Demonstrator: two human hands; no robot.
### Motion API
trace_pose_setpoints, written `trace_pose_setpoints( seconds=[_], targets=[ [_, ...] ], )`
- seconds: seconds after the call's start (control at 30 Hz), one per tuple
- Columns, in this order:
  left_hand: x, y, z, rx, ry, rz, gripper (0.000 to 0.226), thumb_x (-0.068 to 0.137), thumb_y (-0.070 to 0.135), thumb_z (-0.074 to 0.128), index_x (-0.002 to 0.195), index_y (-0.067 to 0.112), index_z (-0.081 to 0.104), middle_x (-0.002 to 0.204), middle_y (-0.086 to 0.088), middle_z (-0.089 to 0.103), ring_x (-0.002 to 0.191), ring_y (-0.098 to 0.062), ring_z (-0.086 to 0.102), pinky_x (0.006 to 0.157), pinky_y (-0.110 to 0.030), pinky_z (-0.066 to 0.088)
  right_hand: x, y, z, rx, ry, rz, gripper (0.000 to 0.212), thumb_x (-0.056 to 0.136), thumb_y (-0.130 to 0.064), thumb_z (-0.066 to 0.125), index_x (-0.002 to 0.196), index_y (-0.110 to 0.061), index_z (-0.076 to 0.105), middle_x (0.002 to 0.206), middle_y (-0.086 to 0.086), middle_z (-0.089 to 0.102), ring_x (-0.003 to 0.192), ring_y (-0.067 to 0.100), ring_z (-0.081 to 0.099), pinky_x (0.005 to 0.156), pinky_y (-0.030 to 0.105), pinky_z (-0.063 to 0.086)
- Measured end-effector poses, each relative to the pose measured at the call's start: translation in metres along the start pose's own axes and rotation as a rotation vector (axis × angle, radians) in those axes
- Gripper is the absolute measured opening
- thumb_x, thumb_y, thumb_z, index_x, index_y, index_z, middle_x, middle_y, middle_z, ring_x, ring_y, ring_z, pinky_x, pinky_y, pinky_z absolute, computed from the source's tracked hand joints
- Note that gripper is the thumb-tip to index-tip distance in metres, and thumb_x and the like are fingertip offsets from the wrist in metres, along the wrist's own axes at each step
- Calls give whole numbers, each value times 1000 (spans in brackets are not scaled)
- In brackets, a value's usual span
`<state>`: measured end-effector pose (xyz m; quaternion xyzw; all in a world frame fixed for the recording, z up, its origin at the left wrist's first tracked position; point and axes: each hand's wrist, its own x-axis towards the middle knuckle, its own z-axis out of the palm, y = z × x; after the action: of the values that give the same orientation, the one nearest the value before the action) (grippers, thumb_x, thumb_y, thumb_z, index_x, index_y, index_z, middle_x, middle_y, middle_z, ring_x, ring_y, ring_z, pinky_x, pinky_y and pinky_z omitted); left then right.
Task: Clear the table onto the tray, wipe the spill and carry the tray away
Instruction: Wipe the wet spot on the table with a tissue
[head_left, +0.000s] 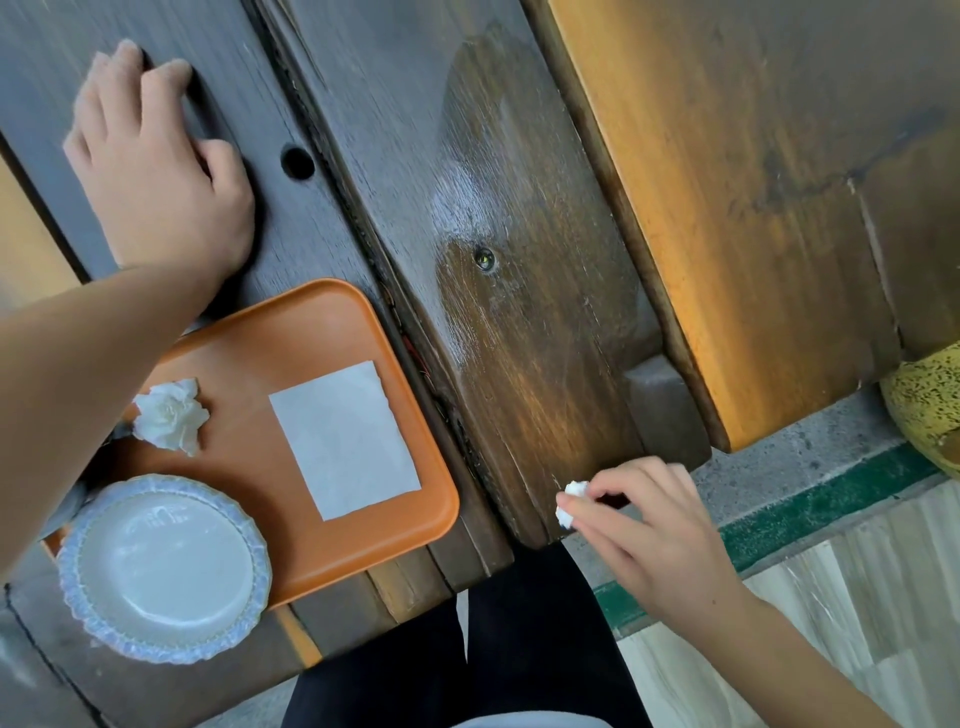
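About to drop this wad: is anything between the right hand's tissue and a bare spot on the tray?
Nothing visible. The right hand pinches the tissue wad beside the orange tray; only bare table edge lies between. The flat napkin covers the nearest part.

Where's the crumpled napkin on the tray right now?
In the head view, the crumpled napkin lies on the orange tray's left side, beside the flat napkin, above the plate.

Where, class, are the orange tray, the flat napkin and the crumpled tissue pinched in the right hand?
orange tray (337, 317): head view, bare far corner.
flat napkin (344, 439): head view, middle of the sheet.
crumpled tissue (571, 499): head view, white wad showing at the right hand (654, 535) fingertips.
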<state>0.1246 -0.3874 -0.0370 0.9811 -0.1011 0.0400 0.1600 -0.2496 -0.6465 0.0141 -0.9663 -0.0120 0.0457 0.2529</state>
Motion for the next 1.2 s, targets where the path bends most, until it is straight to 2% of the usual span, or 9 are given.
trace_pose_setpoints(
  seconds=[0.2,0.37,0.5,0.6,0.77,0.87,1.0,1.1,1.2],
  targets=[
    [-6,10,-7,47,14,-18,53,91,22,41,142,12,50,161,-12,41,153,-35,32,120,-47,25,129,32,-15,57,362,184,14,92,-20,70,103,-15,77,90,3,67,86,21,57,74,37,45],
    [-7,13,-8,46,7,-28,54,91,20,42,144,12,51,161,-14,41,152,-36,32,120,-50,25,222,41,-29,131,527,296,17,94,-29,62,102,-21,75,96,-1,65,94,16,55,82,22,41],
    [-6,12,-9,43,1,-25,54,91,21,42,144,12,51,161,-14,41,153,-36,31,122,-50,25,263,43,-27,98,513,274,15,92,-27,61,100,-22,73,98,-4,66,96,18,55,82,29,44],
    [-6,11,-9,37,-5,-24,55,90,22,41,143,12,52,161,-14,42,153,-35,32,122,-51,25,293,41,-24,138,496,203,15,92,-24,63,99,-18,74,98,-2,69,94,18,60,81,28,47],
    [-5,10,-9,42,1,-34,59,87,25,37,143,12,53,160,-13,43,153,-34,32,122,-49,25,326,12,-37,247,457,56,16,94,-24,62,100,-13,72,99,-1,68,86,2,59,73,8,48],
    [-4,14,-11,47,-27,-38,60,89,27,38,144,12,54,161,-14,42,154,-35,32,123,-50,26,309,-22,-35,331,382,3,13,94,-22,63,98,-11,68,96,-1,66,84,7,61,72,19,53],
    [-5,14,-16,65,-68,-38,58,91,28,42,146,14,53,162,-14,42,154,-35,31,123,-53,26,255,-86,-10,384,205,-110,7,88,-12,67,94,-9,68,92,1,63,80,10,57,75,27,49],
    [-5,12,-16,57,-69,-24,57,92,28,42,146,14,55,161,-15,43,154,-35,33,125,-52,26,226,-119,22,271,129,-214,4,86,-11,66,89,-11,69,91,2,63,84,22,62,75,40,49],
    [-7,5,-19,20,-95,2,57,93,27,44,147,13,55,163,-15,42,154,-35,32,125,-51,24,214,-128,44,132,124,-220,4,88,-14,65,85,-15,67,87,-2,61,83,23,60,71,38,43]
  ],
)
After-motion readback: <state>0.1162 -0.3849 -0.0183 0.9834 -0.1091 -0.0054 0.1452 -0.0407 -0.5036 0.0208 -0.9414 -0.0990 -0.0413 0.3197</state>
